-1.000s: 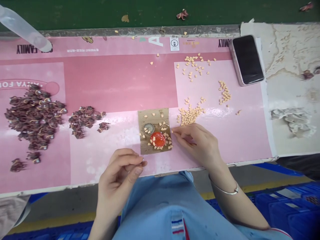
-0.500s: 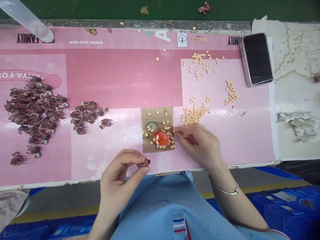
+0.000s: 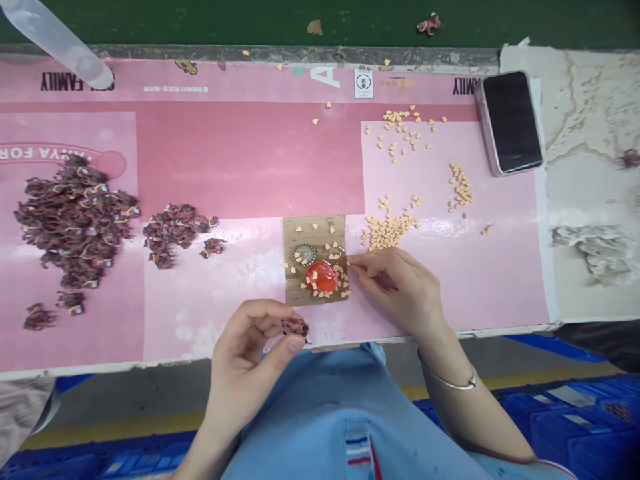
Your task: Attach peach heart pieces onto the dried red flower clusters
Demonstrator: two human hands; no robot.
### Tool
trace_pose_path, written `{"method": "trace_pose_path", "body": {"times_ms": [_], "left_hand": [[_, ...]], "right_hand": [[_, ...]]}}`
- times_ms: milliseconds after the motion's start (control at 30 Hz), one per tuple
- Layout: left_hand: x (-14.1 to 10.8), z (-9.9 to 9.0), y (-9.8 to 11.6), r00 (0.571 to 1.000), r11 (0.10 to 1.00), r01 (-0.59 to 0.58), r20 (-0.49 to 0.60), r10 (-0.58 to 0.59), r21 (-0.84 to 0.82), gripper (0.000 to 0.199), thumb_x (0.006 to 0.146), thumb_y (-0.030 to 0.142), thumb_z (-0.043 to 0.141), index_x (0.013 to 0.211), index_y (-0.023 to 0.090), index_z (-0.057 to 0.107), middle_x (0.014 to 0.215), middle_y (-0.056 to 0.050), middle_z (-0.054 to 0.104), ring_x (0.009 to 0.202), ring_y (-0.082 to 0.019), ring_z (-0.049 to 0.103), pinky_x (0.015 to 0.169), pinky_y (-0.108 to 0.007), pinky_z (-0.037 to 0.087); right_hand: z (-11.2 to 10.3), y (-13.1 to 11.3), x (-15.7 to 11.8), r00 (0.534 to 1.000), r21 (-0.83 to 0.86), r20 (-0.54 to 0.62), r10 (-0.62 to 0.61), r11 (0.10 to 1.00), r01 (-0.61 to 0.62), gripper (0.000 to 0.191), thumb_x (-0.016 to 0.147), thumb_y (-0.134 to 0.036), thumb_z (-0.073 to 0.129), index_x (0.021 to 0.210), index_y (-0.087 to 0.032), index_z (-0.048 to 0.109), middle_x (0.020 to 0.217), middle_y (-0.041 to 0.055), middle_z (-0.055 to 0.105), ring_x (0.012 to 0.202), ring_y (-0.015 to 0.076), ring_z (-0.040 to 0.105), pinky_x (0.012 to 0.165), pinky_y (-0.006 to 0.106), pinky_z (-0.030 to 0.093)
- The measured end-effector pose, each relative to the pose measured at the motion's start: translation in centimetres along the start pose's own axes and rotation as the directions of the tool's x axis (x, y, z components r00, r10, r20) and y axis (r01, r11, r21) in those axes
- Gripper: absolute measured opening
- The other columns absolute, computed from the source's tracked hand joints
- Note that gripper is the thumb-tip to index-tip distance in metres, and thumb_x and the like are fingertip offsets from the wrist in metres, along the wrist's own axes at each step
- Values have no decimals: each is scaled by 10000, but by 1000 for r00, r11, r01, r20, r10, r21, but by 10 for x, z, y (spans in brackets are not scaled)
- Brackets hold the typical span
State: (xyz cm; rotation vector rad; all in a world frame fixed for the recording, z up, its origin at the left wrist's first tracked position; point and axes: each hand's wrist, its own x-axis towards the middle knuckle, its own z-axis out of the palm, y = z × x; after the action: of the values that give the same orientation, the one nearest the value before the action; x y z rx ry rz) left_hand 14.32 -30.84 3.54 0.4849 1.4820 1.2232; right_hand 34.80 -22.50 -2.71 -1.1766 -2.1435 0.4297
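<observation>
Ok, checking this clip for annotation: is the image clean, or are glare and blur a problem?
Head view: glare whitens the glossy pink mat left of the brown card; the dark piece pinched by the left hand looks slightly soft; shadows are faint.

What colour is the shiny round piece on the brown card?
The shiny round piece is glossy orange-red, and it shows best in the head view.
</observation>
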Motion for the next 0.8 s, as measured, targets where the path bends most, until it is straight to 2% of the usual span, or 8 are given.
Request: {"method": "trace_pose_path", "body": {"times_ms": [100,200,300,367,467,600,700,800], "left_hand": [[2,-2,0,993,989,96,75,-88,-112,281,770,371,954,914,231,758,796,36,735,735,-85,719,756,-155,623],[9,-10,-1,936,926,270,297,-189,-263,263,827,322,915,944,212,706,808,40,722,687,-73,708,744,-172,625],[20,-16,-3,774,797,497,590,-230,-342,231,889,277,846,942,186,640,837,36,701,643,-69,692,718,-203,645],[24,-18,-5,659,692,626,718,-224,-359,230,901,246,822,931,176,605,819,40,675,622,-66,674,696,-208,655],[26,-18,-9,565,582,733,791,-234,-352,286,877,254,833,902,175,560,777,49,644,564,-53,612,633,-193,648],[23,-18,-14,488,520,797,834,-257,-306,359,841,292,841,859,182,500,708,50,610,478,-40,500,543,-182,614],[21,-19,-16,454,485,826,849,-270,-288,361,843,280,816,843,188,467,685,56,579,454,-34,454,529,-184,611],[22,-18,-15,449,465,836,850,-275,-291,362,842,264,807,837,189,453,700,61,579,453,-30,449,535,-186,620]], "right_hand": [[-4,-6,2,998,79,-54,18,997,-14,227,968,-61,678,885,-261,609,901,9,841,738,176,794,609,277,656],[-13,-21,7,995,261,-90,33,965,-8,293,926,-35,728,851,-264,562,904,25,848,773,189,812,611,285,670],[-21,-41,13,998,457,-64,6,889,24,323,915,-12,740,856,-261,542,893,31,854,770,172,814,642,274,693],[-25,-52,17,999,558,-8,-47,829,44,319,933,-12,727,863,-254,531,898,40,859,745,144,805,669,247,702],[-24,-61,21,992,676,51,-116,735,51,309,967,-21,704,871,-246,515,911,68,860,795,134,818,732,222,711],[-19,-62,20,987,781,85,-134,624,17,285,1012,-55,667,883,-248,502,920,106,858,859,162,840,767,211,710],[-16,-61,16,986,792,84,-143,610,21,268,1019,-77,671,896,-247,503,937,106,860,809,146,839,726,157,687],[-17,-63,15,985,754,84,-147,656,34,270,1037,-109,662,886,-252,491,929,71,864,772,124,832,696,126,663]]}}
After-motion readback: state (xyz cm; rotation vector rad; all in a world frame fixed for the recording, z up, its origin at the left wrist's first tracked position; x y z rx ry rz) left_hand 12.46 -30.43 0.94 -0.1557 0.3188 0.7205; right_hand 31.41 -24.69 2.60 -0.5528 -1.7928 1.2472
